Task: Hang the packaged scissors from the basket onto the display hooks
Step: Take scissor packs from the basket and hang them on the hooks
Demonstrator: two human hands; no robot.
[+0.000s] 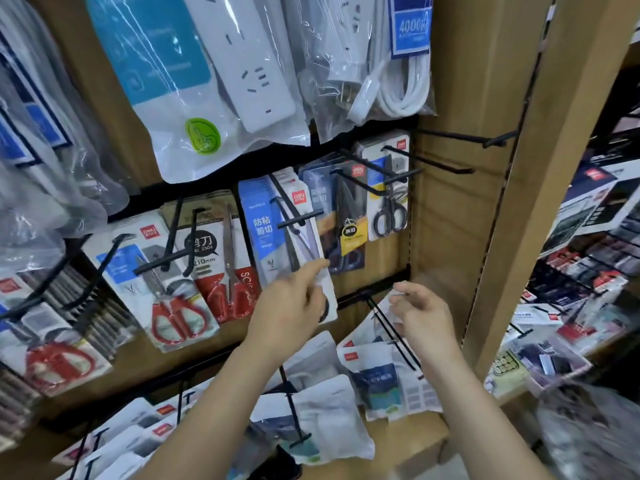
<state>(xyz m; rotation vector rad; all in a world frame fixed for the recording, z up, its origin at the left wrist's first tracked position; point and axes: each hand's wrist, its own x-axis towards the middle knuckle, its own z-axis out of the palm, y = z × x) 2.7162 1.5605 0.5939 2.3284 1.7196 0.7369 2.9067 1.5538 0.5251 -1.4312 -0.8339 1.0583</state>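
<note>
Packaged scissors hang in a row on black display hooks on a brown panel. A blue-and-white scissors pack (268, 230) hangs on a hook (294, 221) in the middle. My left hand (294, 306) is at its lower edge, index finger stretched out and touching the pack, holding nothing. My right hand (420, 311) hovers to the right with loosely curled fingers, empty, just above a lower hook (384, 323). To the right hang a dark scissors pack (341, 216) and a small black scissors pack (389, 199). Red-handled scissors packs (180, 289) hang at the left. The basket is not in view.
Two bare hooks (446, 161) jut out at the right near the panel's upright (540, 202). Bagged power strips (221, 81) hang above. White pouches (332, 420) hang on hooks below my arms. More shelves of boxed goods (588, 271) stand at the right.
</note>
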